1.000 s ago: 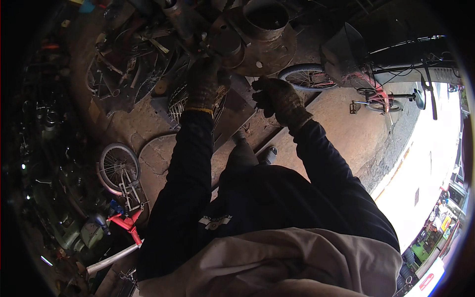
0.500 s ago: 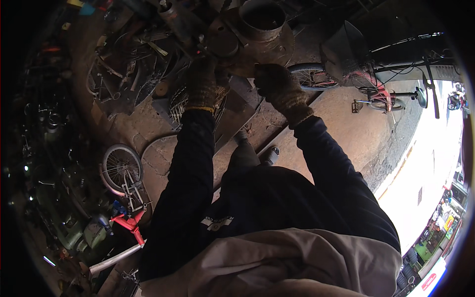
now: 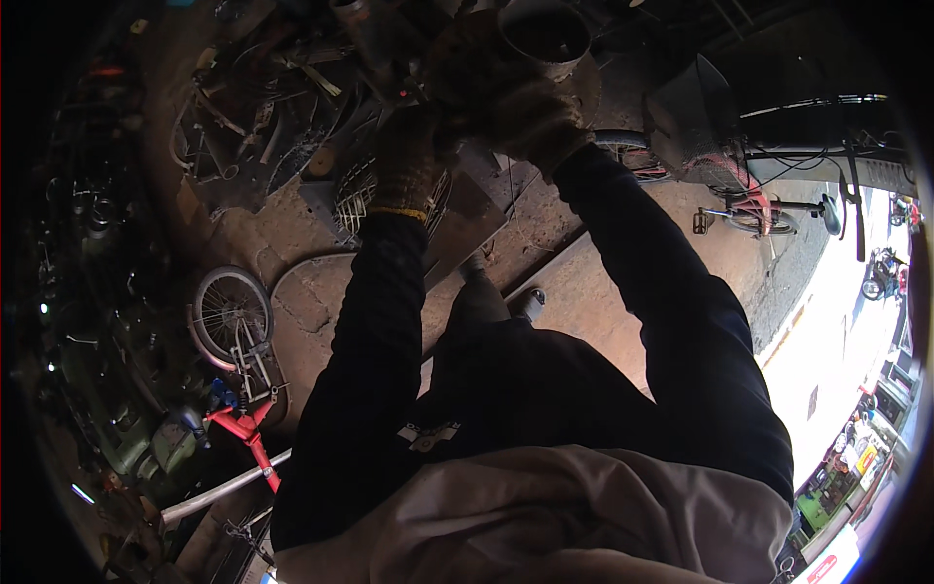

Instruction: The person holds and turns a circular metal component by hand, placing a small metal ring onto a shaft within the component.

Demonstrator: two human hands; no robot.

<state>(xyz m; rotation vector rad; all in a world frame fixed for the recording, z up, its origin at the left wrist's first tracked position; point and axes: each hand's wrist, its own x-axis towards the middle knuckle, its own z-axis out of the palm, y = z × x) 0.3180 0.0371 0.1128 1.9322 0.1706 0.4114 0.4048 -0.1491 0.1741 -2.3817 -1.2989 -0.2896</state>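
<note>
Both my hands wear knitted work gloves and reach to the top of the head view, in deep shadow. My left hand [image 3: 404, 161] looks curled at the near side of a dark metal workpiece; what is in its fingers cannot be made out. My right hand [image 3: 538, 119] lies across the workpiece, just below a short, wide rusty pipe [image 3: 547, 64] with an open round mouth. Its fingers are blurred and lost in the dark. Left of the pipe, a dark metal cylinder [image 3: 375, 34] stands tilted. A small red light [image 3: 403, 93] shows above my left hand.
Scrap metal [image 3: 258, 136] is heaped at the far left. A wire fan guard [image 3: 362, 200] and a flat metal sheet [image 3: 472, 209] lie below my hands. A red bicycle [image 3: 749, 190] stands at right; another bicycle's wheel [image 3: 232, 316] and machinery [image 3: 117, 389] are at left.
My right hand has moved up and left, from the workpiece's near edge to over it, below the pipe. My left hand stays nearly in place. The view has shifted slightly.
</note>
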